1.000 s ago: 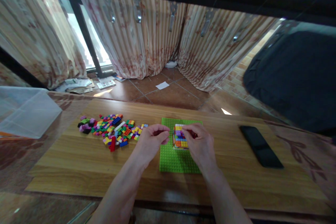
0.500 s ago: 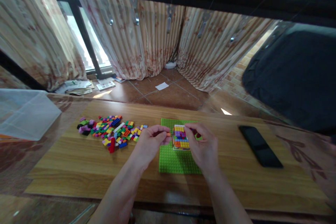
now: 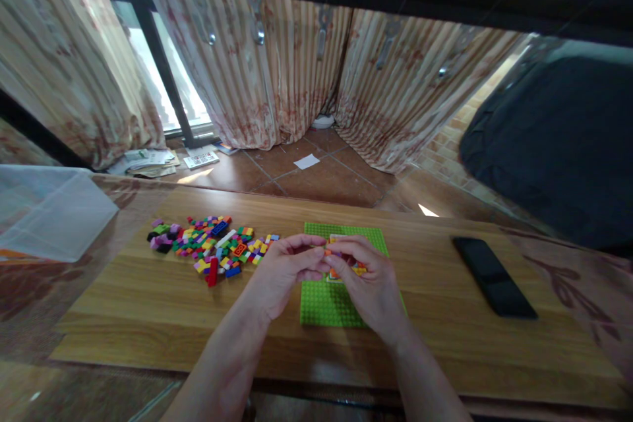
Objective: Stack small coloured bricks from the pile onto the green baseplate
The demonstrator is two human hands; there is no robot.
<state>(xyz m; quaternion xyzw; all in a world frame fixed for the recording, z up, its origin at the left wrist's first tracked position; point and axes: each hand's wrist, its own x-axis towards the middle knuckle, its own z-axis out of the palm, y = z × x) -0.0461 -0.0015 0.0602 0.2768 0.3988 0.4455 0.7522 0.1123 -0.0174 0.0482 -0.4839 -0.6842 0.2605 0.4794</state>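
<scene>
On the wooden table lies a green baseplate (image 3: 326, 306) bearing a small block of stacked multicoloured bricks (image 3: 360, 269), mostly covered by my fingers. My left hand (image 3: 291, 264) is closed in a pinch at the block's left side. A small orange brick (image 3: 327, 252) shows at its fingertips. From the right, my right hand (image 3: 368, 277) reaches over the stack, its thumb and forefinger pinched together at the same orange brick. Both sets of fingertips meet just above the stack. Whether the brick touches the stack cannot be seen.
A spread of loose coloured bricks (image 3: 212, 244) lies left of the baseplate. A black phone (image 3: 493, 277) rests at the right of the table (image 3: 435, 343). At the far left stands a translucent plastic bin (image 3: 54, 211). Curtains (image 3: 287, 79) hang beyond the table.
My right hand has moved left from the stack's right side to meet my left hand's fingertips at the orange brick. My left hand has shifted slightly right.
</scene>
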